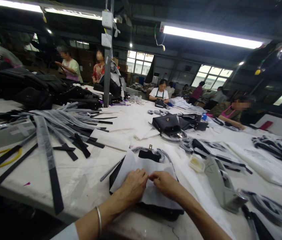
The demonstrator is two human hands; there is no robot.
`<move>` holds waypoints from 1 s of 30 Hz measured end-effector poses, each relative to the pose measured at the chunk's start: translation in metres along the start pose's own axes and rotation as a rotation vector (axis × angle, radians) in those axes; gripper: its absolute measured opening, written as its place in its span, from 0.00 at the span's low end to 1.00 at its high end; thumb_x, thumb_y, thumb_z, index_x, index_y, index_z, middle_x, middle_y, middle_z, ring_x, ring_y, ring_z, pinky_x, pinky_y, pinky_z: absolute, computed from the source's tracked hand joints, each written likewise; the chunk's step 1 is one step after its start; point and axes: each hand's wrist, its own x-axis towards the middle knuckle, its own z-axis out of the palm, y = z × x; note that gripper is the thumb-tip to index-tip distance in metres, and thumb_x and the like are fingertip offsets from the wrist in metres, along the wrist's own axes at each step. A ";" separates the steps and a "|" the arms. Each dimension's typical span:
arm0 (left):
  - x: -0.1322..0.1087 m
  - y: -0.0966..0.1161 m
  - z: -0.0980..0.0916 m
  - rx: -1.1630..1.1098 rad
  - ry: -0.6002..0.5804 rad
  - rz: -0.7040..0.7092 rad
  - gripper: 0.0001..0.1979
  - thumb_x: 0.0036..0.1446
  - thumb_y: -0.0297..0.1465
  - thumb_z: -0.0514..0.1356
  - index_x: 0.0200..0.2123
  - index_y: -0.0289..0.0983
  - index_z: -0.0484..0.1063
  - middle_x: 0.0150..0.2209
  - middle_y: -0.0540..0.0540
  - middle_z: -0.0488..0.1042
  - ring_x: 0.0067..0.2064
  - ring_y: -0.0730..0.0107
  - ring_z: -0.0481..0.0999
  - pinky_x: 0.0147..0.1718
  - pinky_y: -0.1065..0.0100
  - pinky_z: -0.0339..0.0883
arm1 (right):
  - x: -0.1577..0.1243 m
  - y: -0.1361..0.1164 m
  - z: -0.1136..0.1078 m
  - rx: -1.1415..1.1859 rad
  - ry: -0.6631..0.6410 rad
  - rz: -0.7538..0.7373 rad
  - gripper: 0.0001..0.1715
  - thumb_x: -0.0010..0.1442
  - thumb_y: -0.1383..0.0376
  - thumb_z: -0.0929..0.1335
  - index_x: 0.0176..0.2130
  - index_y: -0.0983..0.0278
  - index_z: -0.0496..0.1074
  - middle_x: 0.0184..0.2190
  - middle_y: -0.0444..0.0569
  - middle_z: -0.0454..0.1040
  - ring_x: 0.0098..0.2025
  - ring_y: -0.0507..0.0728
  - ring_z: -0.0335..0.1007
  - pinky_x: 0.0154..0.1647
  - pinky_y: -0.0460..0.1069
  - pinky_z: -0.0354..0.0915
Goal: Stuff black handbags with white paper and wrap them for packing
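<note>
Pale sleeve (pixel 65 233) and metal bracelet (pixel 98 221) on my left arm come first, then my left hand (pixel 134 186) and right hand (pixel 166 184), close together, curled fingertips almost meeting on a white sheet (pixel 125 168), can't tell if either pinches it. Sheet lies over a black bag (pixel 156 211) near the front edge of the surface (pixel 90 200), directly before me, black flap (pixel 147 155) with gold-coloured fitting (pixel 150 147) at its far side. Black straps (pixel 54 188), partly plastic-wrapped, spread to my left; small dish (pixel 197 164) and grey tape dispenser (pixel 219 183) to my right.
</note>
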 end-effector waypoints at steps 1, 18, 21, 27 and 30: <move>-0.001 0.000 0.004 0.004 0.014 -0.002 0.14 0.61 0.21 0.52 0.49 0.33 0.69 0.47 0.37 0.73 0.48 0.52 0.73 0.46 0.54 0.69 | 0.007 -0.002 -0.006 -0.058 0.044 0.021 0.19 0.55 0.75 0.61 0.38 0.61 0.78 0.38 0.48 0.81 0.44 0.58 0.76 0.46 0.49 0.64; 0.018 -0.035 0.004 0.008 0.065 -0.060 0.12 0.68 0.34 0.54 0.49 0.35 0.73 0.51 0.38 0.74 0.54 0.54 0.72 0.53 0.56 0.65 | 0.019 0.036 0.054 -0.444 0.495 -0.074 0.07 0.68 0.62 0.65 0.43 0.60 0.73 0.41 0.49 0.77 0.45 0.60 0.71 0.49 0.54 0.60; 0.027 -0.043 -0.005 0.064 0.088 -0.072 0.13 0.68 0.36 0.55 0.39 0.33 0.75 0.42 0.37 0.76 0.46 0.53 0.74 0.46 0.57 0.67 | 0.019 0.033 0.052 -0.461 0.500 -0.039 0.07 0.68 0.61 0.66 0.41 0.59 0.74 0.39 0.49 0.77 0.44 0.61 0.70 0.47 0.55 0.60; 0.027 -0.045 0.003 0.152 0.170 -0.062 0.15 0.67 0.41 0.57 0.43 0.33 0.73 0.44 0.37 0.74 0.51 0.51 0.70 0.54 0.51 0.59 | 0.018 0.033 0.052 -0.512 0.525 0.013 0.14 0.68 0.56 0.65 0.35 0.60 0.73 0.34 0.49 0.75 0.40 0.61 0.69 0.44 0.56 0.58; 0.025 -0.045 0.006 0.156 0.195 -0.068 0.14 0.68 0.40 0.55 0.43 0.35 0.72 0.42 0.41 0.75 0.48 0.55 0.71 0.55 0.52 0.57 | 0.019 0.034 0.052 -0.523 0.548 0.032 0.15 0.69 0.56 0.64 0.34 0.60 0.71 0.32 0.49 0.74 0.39 0.62 0.68 0.44 0.56 0.58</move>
